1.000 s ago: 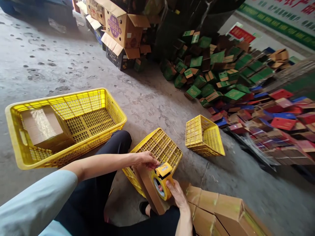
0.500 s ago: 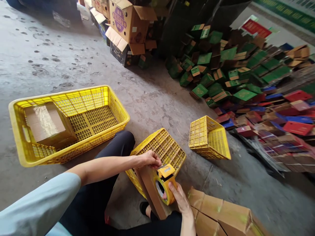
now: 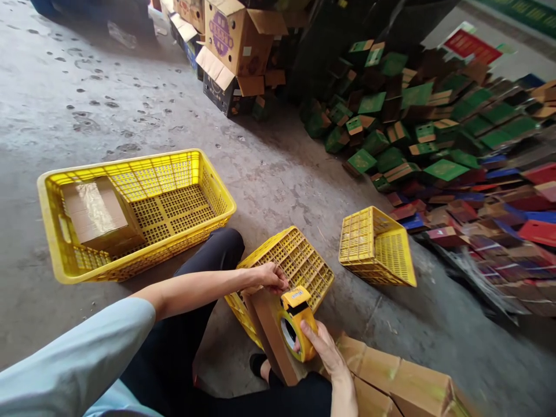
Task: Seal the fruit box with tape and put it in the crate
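A brown cardboard box (image 3: 271, 333) stands tilted against an overturned yellow crate (image 3: 291, 263) between my knees. My left hand (image 3: 269, 276) is closed on the box's top edge, fingers pinched there. My right hand (image 3: 324, 347) grips a yellow tape dispenser (image 3: 297, 321) held against the box's upper right side. A sealed brown box (image 3: 98, 211) lies in the left end of a large yellow crate (image 3: 174, 174).
Taped brown boxes (image 3: 391, 376) lie at the lower right beside my right arm. A small yellow crate (image 3: 376, 249) lies tipped on the concrete floor. Piles of green, red and blue flat cartons (image 3: 434, 156) fill the right side; open cardboard cartons (image 3: 237, 46) stand at the back.
The view has shifted, so everything sits a little further right. My right hand has drawn the tape dispenser slightly down the box. My left hand stays on the box's top edge.
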`<state>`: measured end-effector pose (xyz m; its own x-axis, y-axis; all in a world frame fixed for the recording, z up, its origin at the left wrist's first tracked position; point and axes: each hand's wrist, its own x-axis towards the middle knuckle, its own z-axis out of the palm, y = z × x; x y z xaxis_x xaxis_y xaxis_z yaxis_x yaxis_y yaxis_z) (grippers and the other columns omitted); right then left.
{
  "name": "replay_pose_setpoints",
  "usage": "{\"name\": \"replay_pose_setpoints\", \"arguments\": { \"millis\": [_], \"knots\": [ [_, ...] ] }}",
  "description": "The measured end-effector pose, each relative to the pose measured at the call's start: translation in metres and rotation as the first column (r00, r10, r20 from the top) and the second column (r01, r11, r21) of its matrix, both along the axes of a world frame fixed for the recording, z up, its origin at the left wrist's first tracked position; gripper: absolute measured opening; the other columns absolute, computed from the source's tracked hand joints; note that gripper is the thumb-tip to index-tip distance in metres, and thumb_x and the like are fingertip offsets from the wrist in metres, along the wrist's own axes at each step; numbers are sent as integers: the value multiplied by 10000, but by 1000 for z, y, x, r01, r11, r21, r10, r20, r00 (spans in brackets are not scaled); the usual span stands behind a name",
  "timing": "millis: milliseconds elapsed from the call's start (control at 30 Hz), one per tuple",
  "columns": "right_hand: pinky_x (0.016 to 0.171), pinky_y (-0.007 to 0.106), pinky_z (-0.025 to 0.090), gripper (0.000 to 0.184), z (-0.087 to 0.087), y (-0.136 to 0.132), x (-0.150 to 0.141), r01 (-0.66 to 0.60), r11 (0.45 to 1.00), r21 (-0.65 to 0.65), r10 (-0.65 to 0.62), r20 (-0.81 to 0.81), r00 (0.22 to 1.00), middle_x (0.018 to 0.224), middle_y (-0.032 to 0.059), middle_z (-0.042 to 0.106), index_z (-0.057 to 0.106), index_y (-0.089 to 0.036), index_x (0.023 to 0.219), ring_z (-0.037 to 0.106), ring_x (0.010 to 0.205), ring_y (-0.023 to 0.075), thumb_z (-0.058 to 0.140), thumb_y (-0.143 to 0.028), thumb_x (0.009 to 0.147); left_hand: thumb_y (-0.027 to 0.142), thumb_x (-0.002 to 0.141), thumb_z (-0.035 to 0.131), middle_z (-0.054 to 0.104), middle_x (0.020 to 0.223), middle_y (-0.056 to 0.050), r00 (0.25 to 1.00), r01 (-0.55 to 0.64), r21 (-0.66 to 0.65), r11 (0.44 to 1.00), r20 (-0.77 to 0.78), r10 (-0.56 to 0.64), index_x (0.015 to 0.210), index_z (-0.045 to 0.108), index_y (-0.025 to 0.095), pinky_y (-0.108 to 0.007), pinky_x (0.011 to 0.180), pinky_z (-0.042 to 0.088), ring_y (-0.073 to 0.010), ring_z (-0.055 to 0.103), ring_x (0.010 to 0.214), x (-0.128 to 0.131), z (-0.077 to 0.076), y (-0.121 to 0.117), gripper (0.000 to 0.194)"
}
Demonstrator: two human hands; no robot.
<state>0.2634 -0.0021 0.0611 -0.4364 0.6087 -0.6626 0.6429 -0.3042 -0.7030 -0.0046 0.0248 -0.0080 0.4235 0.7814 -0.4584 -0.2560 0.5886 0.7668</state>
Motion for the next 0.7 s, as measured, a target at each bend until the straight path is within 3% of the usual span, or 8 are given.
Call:
{"name": "replay_pose_setpoints", "arguments": {
  "millis": [167, 700],
  "knots": [
    [655, 341, 541, 600, 7, -2, -9, 60, 998, -29, -60, 14, 998, 683, 71, 752, 664, -190, 845, 703, 635, 241, 616, -787, 875, 140, 686, 783, 593, 541, 50, 998, -16, 24, 1000, -58, 18, 633, 687, 135, -175, 548, 440, -73, 540, 519, -1, 1, 6, 109],
    [511, 314, 494, 585, 14, 0, -27, 114, 993, 6, -114, 118, 986, 517, 15, 663, 585, -226, 781, 634, 470, 209, 592, -809, 831, 70, 685, 754, 604, 532, 41, 995, -26, -8, 1000, -101, 25, 629, 700, 117, -198, 596, 498, -80, 569, 523, -5, -3, 8, 91]
  ]
}}
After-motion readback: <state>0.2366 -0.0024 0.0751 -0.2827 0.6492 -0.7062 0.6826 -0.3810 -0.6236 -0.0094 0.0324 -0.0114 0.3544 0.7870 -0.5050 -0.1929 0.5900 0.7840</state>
